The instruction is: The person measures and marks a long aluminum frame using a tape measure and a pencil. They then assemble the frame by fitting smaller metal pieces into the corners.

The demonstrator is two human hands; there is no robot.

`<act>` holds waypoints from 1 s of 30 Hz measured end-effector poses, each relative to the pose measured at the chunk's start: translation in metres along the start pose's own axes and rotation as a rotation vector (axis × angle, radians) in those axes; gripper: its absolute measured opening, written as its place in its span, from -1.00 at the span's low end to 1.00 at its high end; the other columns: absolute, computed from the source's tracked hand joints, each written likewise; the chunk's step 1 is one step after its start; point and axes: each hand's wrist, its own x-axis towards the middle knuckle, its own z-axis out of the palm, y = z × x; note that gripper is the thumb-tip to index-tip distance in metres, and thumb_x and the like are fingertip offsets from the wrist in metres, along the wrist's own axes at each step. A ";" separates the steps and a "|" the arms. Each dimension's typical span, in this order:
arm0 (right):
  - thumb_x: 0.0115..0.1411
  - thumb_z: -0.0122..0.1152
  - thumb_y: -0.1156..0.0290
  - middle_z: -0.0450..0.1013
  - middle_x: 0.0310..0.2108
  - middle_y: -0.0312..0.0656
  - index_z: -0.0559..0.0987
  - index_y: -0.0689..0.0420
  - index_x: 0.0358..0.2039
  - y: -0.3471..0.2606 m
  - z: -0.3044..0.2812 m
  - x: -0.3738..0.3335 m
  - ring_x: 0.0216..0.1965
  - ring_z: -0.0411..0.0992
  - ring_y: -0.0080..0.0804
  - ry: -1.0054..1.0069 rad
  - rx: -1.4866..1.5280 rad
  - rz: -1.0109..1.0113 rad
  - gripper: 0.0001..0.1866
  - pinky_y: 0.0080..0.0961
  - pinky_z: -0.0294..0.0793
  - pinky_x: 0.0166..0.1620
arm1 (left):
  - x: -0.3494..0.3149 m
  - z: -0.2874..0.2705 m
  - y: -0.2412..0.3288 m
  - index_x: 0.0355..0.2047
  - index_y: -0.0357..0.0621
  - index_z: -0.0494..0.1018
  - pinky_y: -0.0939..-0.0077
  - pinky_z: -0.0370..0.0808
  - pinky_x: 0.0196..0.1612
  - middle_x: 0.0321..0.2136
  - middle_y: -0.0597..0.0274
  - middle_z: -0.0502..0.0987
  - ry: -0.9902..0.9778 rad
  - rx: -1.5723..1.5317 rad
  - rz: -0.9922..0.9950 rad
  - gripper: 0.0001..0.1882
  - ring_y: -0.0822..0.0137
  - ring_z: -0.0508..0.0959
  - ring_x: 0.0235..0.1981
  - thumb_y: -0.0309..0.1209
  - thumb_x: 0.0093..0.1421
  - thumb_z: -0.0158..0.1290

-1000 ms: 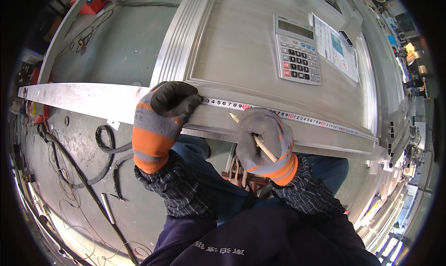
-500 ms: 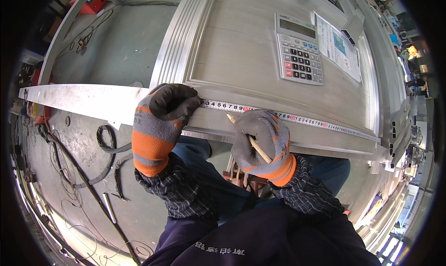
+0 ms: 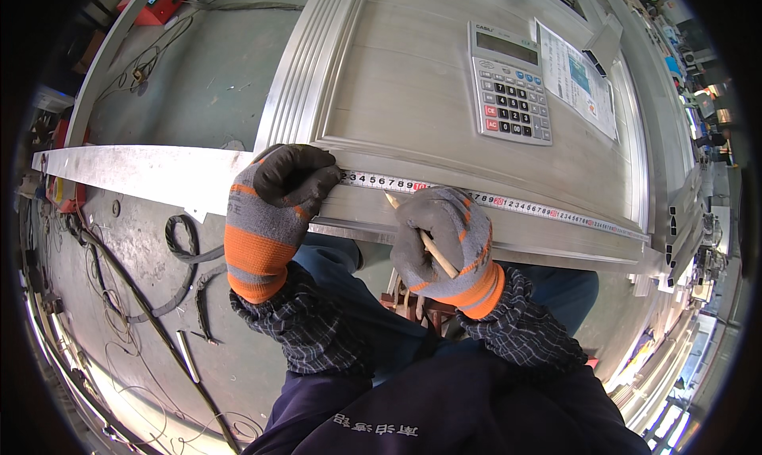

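My left hand (image 3: 278,209), in a grey and orange work glove, pinches the end of a tape measure (image 3: 524,207). The white blade lies stretched to the right along the near edge of a metal panel (image 3: 413,90). My right hand (image 3: 444,244), gloved alike, is closed around a thin wooden pencil (image 3: 439,256). The pencil's tip points up and left, close to the blade's lower edge. Part of the blade is hidden behind the right hand. A silver desk calculator (image 3: 512,86) lies on the panel beyond the right hand.
A printed sheet (image 3: 579,82) lies right of the calculator, with a metal profile piece (image 3: 606,46) on its edge. A long aluminium bar (image 3: 143,165) extends left. Black cable (image 3: 184,240) and wires lie on the floor at left. A red device (image 3: 163,2) stands far left.
The right hand and its pencil have shifted very slightly to the left along the tape. My left hand stays almost still at the tape's end.
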 end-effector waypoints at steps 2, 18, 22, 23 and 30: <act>-0.02 0.38 0.60 0.63 -0.28 -0.08 0.60 0.14 -0.20 0.002 0.000 -0.002 -0.31 0.62 0.03 -0.001 0.014 0.005 -0.68 -0.12 0.67 -0.11 | -0.001 0.000 0.000 -0.09 -0.26 0.76 0.36 0.75 -0.07 -0.26 0.11 0.78 0.001 -0.018 -0.010 -0.83 0.28 0.78 -0.24 -0.49 0.33 0.40; -0.01 0.38 0.61 0.64 -0.27 -0.07 0.59 0.14 -0.22 0.001 0.001 -0.001 -0.30 0.63 0.01 0.010 -0.010 0.001 -0.70 -0.13 0.66 -0.11 | 0.000 0.003 -0.003 -0.10 -0.23 0.77 0.36 0.76 -0.06 -0.25 0.12 0.78 0.008 -0.030 -0.019 -0.84 0.28 0.78 -0.24 -0.51 0.33 0.40; -0.02 0.37 0.63 0.63 -0.28 -0.08 0.58 0.13 -0.22 0.002 0.001 -0.001 -0.32 0.62 0.00 -0.008 -0.004 -0.006 -0.69 -0.14 0.65 -0.13 | -0.001 0.001 -0.004 -0.10 -0.24 0.77 0.36 0.76 -0.06 -0.25 0.12 0.78 0.015 -0.012 0.002 -0.84 0.28 0.78 -0.24 -0.51 0.32 0.41; -0.02 0.37 0.63 0.63 -0.28 -0.08 0.58 0.13 -0.22 0.002 0.000 0.000 -0.32 0.61 0.00 -0.020 0.004 -0.011 -0.69 -0.14 0.65 -0.13 | -0.001 0.000 -0.004 -0.10 -0.24 0.77 0.36 0.76 -0.07 -0.25 0.12 0.78 0.017 -0.009 0.010 -0.84 0.29 0.78 -0.24 -0.51 0.32 0.41; -0.02 0.38 0.63 0.62 -0.29 -0.11 0.57 0.11 -0.23 0.000 -0.001 0.002 -0.32 0.62 -0.02 -0.011 -0.002 0.001 -0.69 -0.13 0.65 -0.14 | 0.000 0.002 -0.003 -0.10 -0.24 0.76 0.36 0.75 -0.07 -0.25 0.12 0.78 0.015 -0.029 -0.022 -0.84 0.28 0.77 -0.24 -0.51 0.32 0.40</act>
